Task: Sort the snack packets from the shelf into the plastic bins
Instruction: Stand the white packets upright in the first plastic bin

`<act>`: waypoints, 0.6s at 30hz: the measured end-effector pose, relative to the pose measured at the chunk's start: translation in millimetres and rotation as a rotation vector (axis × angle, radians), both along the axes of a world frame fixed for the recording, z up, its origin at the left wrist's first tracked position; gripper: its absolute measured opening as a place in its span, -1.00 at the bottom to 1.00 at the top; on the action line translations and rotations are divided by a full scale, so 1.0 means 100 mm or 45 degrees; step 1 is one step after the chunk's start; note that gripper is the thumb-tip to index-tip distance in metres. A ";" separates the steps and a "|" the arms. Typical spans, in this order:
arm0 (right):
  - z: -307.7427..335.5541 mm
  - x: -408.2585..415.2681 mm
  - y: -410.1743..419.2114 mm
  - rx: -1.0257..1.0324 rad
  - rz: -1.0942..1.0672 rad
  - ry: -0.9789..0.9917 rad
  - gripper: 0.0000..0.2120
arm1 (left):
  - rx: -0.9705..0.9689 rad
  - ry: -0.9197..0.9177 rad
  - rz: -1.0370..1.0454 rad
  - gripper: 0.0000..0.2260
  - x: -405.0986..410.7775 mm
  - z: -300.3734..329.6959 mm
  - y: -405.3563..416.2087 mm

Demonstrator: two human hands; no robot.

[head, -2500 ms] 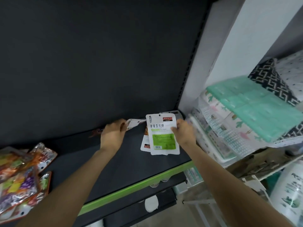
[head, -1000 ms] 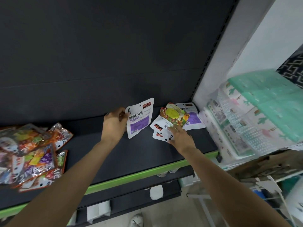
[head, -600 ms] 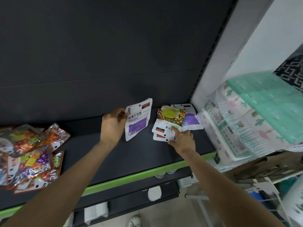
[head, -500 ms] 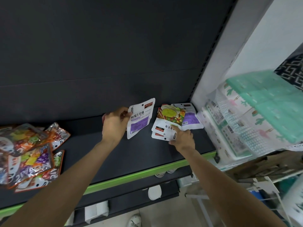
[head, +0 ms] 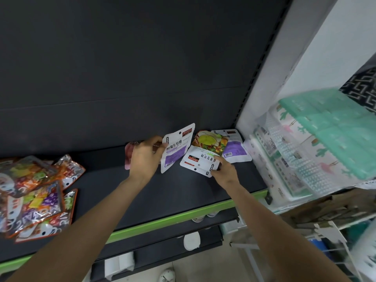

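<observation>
My left hand grips a white packet with a purple panel, held upright above the dark shelf; a pinkish packet shows behind that hand. My right hand pinches the near corner of a small stack of white packets lying on the shelf. Just behind the stack lie a colourful fruit-print packet and another white and purple packet.
A heap of shiny colourful snack packets lies at the shelf's left end. The shelf has a green front edge. To the right stand stacked white and mint plastic bins on another rack. Lower shelves lie below.
My left hand raised the purple packet slightly and drew it nearer. My right hand slid along the white stack and now pinches its near corner. The view shifted a little.
</observation>
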State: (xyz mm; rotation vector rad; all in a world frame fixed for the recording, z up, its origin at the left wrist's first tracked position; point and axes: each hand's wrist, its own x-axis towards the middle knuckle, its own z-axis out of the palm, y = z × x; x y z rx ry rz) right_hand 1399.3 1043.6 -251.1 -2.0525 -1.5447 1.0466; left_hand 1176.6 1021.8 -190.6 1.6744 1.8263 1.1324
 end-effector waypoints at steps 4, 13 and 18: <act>0.01 -0.07 0.00 -0.006 0.036 0.020 -0.45 | -0.029 -0.011 -0.057 -0.91 -0.02 -0.03 -0.01; -0.03 -0.17 -0.03 0.107 -0.303 0.293 -0.57 | -0.021 0.051 -0.062 -0.92 -0.01 0.01 -0.02; 0.15 -0.05 0.00 0.161 -0.260 0.217 -0.51 | -0.017 0.043 -0.075 -0.91 0.04 0.07 -0.04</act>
